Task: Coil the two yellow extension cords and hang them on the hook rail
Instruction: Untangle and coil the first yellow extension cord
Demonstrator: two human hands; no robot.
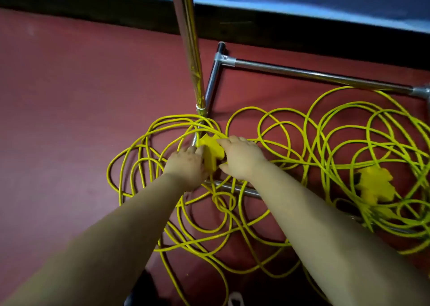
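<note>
Two yellow extension cords lie tangled in loose loops on the red floor. The left cord (144,159) spreads around the foot of a metal stand, and its yellow socket block (211,150) sits between my hands. My left hand (186,163) grips the block's left side. From the right, my right hand (239,156) holds the same block with curled fingers. The right cord (337,129) lies in wide loops, with its own yellow socket block (374,184) resting on it at the right.
A chrome upright pole (188,40) rises from the stand's base tubes (302,73), which cross under the cords. A dark skirting and a blue wall (325,1) run along the far side. Bare red floor (69,96) lies to the left.
</note>
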